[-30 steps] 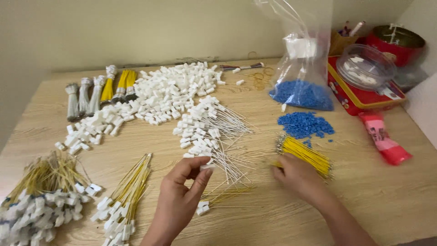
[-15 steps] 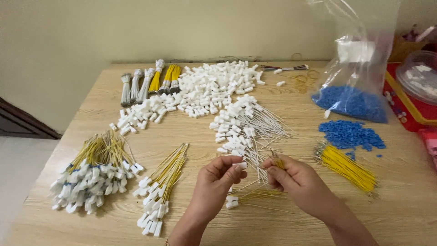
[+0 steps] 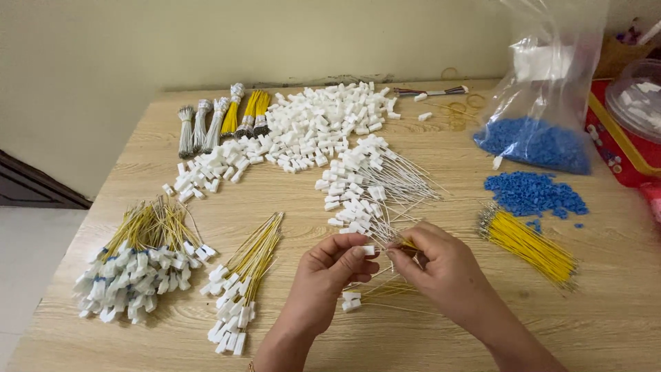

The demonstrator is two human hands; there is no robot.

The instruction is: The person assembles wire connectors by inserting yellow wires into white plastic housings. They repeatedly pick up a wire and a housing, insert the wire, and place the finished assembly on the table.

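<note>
Head view: both hands [image 3: 385, 265] meet mid-table, wire piles [image 3: 375, 186] crowding close around.

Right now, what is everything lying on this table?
loose connectors: a heap, white, far centre.
white-wire pile: many, white plugs, centre.
yellow-wire pieces: two groups, near left.
tied bundles: several, grey and yellow, far left.
bare yellow wires: one bunch, right.
blue bits: loose heap, right.
plastic bag: one, clear, blue bits inside, far right.
red tray: one, right edge.
table: wooden.
left hand: pinches a small white connector.
right hand: fingers hold a yellow wire.
</note>
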